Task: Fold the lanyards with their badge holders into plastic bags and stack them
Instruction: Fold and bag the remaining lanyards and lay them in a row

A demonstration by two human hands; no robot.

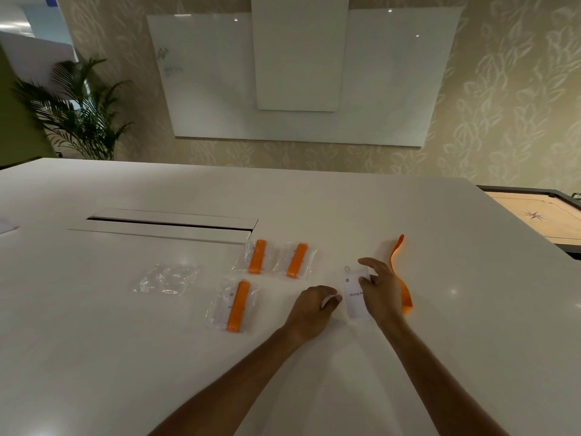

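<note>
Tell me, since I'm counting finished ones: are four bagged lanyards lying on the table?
No, only three bagged lanyards lie on the table; a fourth orange lanyard is still unbagged.

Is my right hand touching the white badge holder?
Touching. The head view shows the right hand with its thumb on the badge holder.

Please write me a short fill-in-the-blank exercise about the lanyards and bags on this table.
1. ____ clear plastic bags already hold folded orange lanyards.
2. The empty clear plastic bags lie to the ____ of the filled ones.
3. The right hand rests on the white ____ holder.

Missing words: three; left; badge
</note>
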